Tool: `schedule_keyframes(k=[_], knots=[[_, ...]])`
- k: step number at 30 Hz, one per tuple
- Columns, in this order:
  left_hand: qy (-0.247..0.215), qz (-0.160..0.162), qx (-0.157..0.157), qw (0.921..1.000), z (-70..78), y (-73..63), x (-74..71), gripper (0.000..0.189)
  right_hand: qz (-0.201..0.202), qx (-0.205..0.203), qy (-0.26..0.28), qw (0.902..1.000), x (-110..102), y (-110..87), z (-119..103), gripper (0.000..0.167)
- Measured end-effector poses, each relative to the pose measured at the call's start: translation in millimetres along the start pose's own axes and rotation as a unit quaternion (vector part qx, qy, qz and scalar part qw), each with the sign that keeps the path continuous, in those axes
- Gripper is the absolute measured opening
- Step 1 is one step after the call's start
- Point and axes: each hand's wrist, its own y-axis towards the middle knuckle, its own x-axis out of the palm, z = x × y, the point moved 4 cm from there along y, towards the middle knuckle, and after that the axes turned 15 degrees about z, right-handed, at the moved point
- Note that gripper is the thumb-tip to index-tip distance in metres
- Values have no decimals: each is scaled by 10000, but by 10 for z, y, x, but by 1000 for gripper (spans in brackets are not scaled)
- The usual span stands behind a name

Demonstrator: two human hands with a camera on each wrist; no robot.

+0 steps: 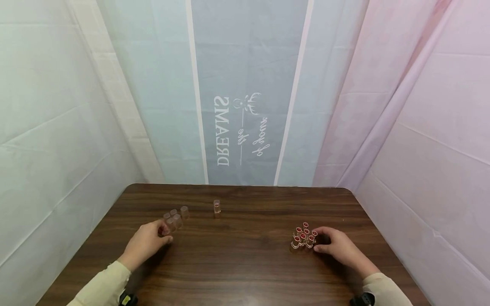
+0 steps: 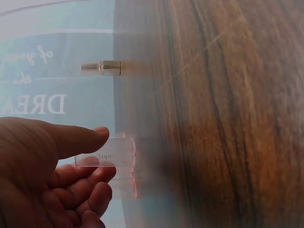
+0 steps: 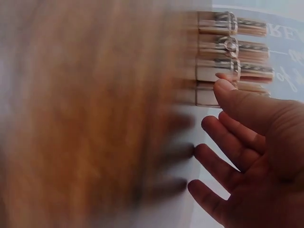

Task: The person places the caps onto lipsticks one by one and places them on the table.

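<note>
My left hand (image 1: 147, 242) is at a small group of clear plastic caps on the left of the table. Its thumb and curled fingers lie on either side of the nearest clear cap (image 2: 109, 152), which carries small lettering. Another clear cap (image 1: 185, 212) stands just behind. At the right, my right hand (image 1: 338, 246) is beside a tight cluster of upright lipstick tubes (image 1: 303, 236) with red centres and shiny metallic rims. In the right wrist view its thumb tip overlaps the nearest lipstick tube (image 3: 206, 95), while the other fingers are spread and loosely bent.
One lipstick tube with a clear cap (image 1: 217, 207) stands alone toward the back of the dark wooden table (image 1: 237, 263). Behind the table hangs a pale blue-grey cloth (image 1: 249, 63) with mirrored lettering. Light cloth walls (image 1: 428, 191) enclose both sides.
</note>
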Motion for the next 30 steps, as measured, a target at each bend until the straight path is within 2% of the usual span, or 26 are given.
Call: schedule_keyframes(k=[3, 12, 20, 30], knots=[[-24, 16, 17, 10000, 17, 6, -10, 24, -28, 92, -32, 9999, 32, -4, 3, 44], [-87, -11, 174, 9998, 136, 54, -104, 27, -13, -3, -62, 10000, 55, 11, -28, 40], [-228, 35, 420, 9989, 357, 116, -206, 27, -27, -33, -62, 10000, 69, 16, -46, 37], [-443, -49, 576, 9973, 646, 196, -196, 21, 7, -135, -286, 9995, 85, 59, -40, 32]])
